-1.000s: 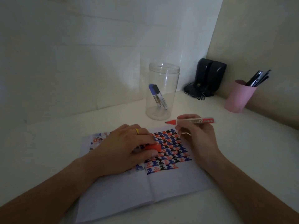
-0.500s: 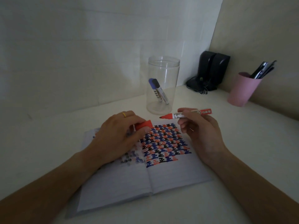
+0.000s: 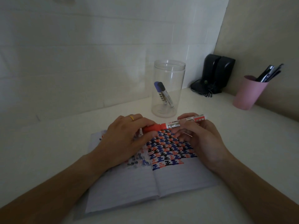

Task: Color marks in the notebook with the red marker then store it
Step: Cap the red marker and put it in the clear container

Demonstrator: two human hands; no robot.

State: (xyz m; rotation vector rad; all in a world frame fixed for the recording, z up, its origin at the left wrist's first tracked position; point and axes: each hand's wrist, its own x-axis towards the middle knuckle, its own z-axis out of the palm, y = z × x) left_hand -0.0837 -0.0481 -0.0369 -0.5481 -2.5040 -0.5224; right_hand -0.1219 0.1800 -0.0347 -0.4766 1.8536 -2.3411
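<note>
An open notebook lies on the white desk, its right page filled with rows of red, blue and black marks. The red marker is held level above the top of the page. My right hand grips its barrel. My left hand pinches the red cap, which sits on the marker's tip end. A clear plastic jar stands just behind, open at the top, with a blue-capped and a black-capped marker leaning inside.
A pink cup with several pens stands at the right by the side wall. Two black speakers with cables fill the back corner. White wall runs along the back.
My left hand has lifted the red cap off the notebook and brought it to the marker's tip. The right hand has moved the marker left to meet it; the tip is now covered.
</note>
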